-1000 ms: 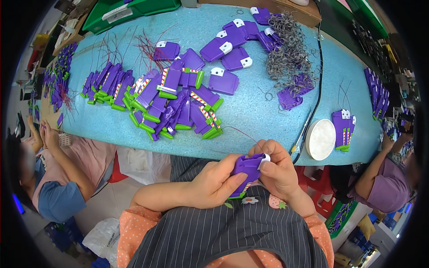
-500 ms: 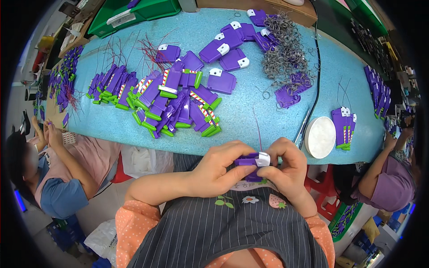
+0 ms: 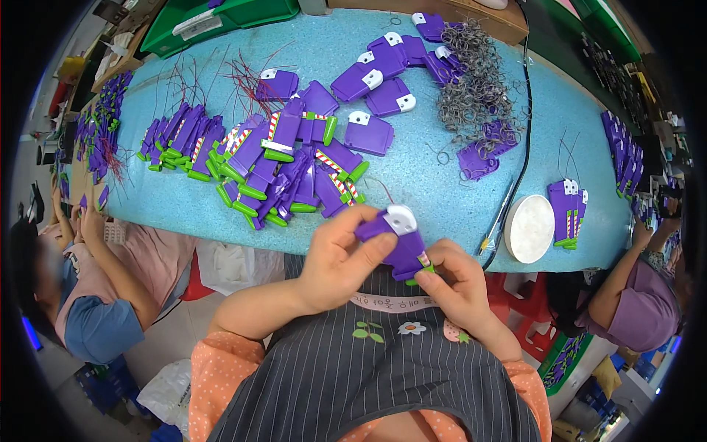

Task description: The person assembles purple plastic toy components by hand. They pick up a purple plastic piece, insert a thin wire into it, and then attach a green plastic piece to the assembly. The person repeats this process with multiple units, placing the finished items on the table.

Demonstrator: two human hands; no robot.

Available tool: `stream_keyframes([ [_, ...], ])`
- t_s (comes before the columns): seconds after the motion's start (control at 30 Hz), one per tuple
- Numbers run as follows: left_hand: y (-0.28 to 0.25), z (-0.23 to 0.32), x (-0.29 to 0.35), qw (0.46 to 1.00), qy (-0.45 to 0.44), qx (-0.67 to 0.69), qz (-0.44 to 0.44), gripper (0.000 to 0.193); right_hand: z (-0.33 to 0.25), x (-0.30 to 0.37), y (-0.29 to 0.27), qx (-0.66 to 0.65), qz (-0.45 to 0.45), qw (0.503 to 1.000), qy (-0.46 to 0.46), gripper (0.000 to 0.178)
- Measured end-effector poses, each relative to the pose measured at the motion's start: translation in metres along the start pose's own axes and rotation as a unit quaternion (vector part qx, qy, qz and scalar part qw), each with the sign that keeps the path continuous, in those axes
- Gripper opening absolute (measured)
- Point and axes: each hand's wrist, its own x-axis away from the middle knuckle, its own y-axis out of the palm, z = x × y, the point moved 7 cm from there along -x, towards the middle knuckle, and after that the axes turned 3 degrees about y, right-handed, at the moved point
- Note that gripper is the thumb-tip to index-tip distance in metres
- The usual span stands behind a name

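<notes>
Between both hands, purple toy piece (image 3: 398,239) grasped: left hand (image 3: 340,254) grip and right hand (image 3: 456,283) grip clenched on it. Beyond grip, purple pile (image 3: 272,169) on surface (image 3: 442,184).

I see a speckled blue counter (image 3: 412,177) carrying a heap of purple parts with green ends (image 3: 272,173), plain purple pieces (image 3: 375,81) and a tangle of grey wire springs (image 3: 475,92). A round white lid (image 3: 529,228) sits near its front edge, beside a black cable (image 3: 524,147).

We hold our left hand (image 3: 340,250) and right hand (image 3: 455,276) close together before our chest, fingers curled in a pinch.
</notes>
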Motion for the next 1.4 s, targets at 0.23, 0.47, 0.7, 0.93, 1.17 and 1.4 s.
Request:
stream_keyframes([
  [0.23,0.014,-0.008,0.008,0.994,0.029,-0.106,0.005,0.019,0.005,-0.002,-0.003,0.000,0.004,0.999,0.039,0.014],
  [0.47,0.058,0.019,-0.005,0.886,0.186,-0.388,-0.173,0.045,-0.027,0.020,-0.042,0.095,0.080,0.991,-0.042,0.021],
  [0.7,-0.015,0.059,-0.124,0.698,0.207,-0.685,-0.005,0.052,-0.034,0.045,-0.244,0.165,0.443,0.879,-0.059,0.015],
  [0.93,-0.052,0.045,-0.156,0.582,0.175,-0.794,0.005,0.021,0.016,0.028,-0.245,0.449,0.421,0.788,-0.014,0.027],
  [1.17,-0.044,0.059,-0.102,0.962,0.079,-0.263,-0.002,0.030,-0.003,0.055,-0.246,0.630,0.480,0.610,-0.023,0.050],
  [1.4,0.062,-0.025,-0.014,0.891,-0.182,0.377,-0.174,0.045,-0.059,-0.001,-0.036,0.298,0.073,0.926,-0.218,0.084],
])
